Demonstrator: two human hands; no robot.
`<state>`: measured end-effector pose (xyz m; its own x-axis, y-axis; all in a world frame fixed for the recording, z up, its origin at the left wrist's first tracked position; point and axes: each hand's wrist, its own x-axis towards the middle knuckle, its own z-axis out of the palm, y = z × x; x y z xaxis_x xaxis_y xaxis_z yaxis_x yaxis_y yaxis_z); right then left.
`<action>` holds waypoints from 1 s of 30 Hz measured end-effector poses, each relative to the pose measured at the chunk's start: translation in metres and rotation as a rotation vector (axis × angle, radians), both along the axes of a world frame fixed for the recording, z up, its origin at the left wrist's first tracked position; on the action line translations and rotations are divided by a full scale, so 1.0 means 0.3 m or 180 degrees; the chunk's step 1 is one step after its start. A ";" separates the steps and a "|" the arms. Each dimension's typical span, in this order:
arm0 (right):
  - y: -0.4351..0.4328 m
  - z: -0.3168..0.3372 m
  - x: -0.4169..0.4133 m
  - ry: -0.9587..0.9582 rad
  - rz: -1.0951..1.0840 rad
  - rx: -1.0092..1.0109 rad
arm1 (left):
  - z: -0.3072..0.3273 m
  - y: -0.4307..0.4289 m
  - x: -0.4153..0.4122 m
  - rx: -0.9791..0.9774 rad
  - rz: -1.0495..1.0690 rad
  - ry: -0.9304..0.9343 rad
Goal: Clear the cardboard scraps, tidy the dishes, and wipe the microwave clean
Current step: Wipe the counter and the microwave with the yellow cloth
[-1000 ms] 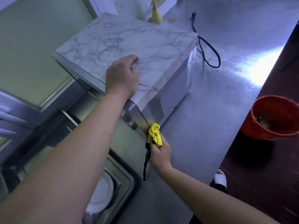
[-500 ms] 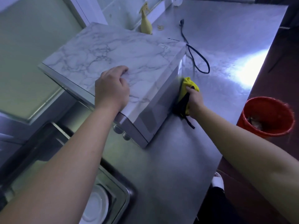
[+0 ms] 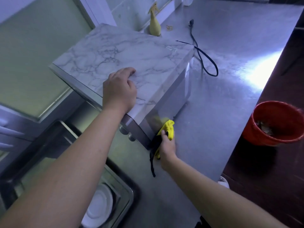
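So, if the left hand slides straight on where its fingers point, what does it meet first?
Ahead of the left hand lies only the bare marble top of the microwave; past its far edge, perhaps the yellow spray bottle, depth unclear.

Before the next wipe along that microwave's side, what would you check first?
1. Is the microwave steadied: ok, the left hand rests on its top.
2. Is the yellow cloth held: ok, the right hand grips it against the side's lower front corner.
3. Is power off: ok, the power cord lies loose on the counter, unplugged.
4. Is the spray bottle out of the way: ok, it stands behind the microwave.
5. Is the side clean: cannot tell, glare and blur.
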<state>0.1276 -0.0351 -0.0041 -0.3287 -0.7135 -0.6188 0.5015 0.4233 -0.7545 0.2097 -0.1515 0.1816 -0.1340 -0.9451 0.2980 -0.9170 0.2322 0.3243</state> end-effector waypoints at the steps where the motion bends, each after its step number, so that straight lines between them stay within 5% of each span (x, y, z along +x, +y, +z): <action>1: 0.052 0.004 0.051 -0.0016 0.0173 0.0112 | 0.000 0.002 -0.001 0.0001 -0.0004 -0.0006; 3: 0.126 0.018 0.132 -0.0266 0.0504 0.0382 | 0.000 0.004 -0.002 -0.0009 -0.0020 0.0012; 7: 0.230 0.058 0.153 -0.1841 0.0967 0.0956 | 0.007 0.012 0.004 0.0018 0.0036 0.0127; 10: 0.282 0.075 0.069 -0.2159 0.1237 0.0982 | 0.011 0.015 0.000 0.0055 0.0038 0.0173; 30: 0.241 0.131 -0.740 -0.0128 0.0560 0.0440 | 0.004 0.007 -0.002 0.0199 0.0322 0.0372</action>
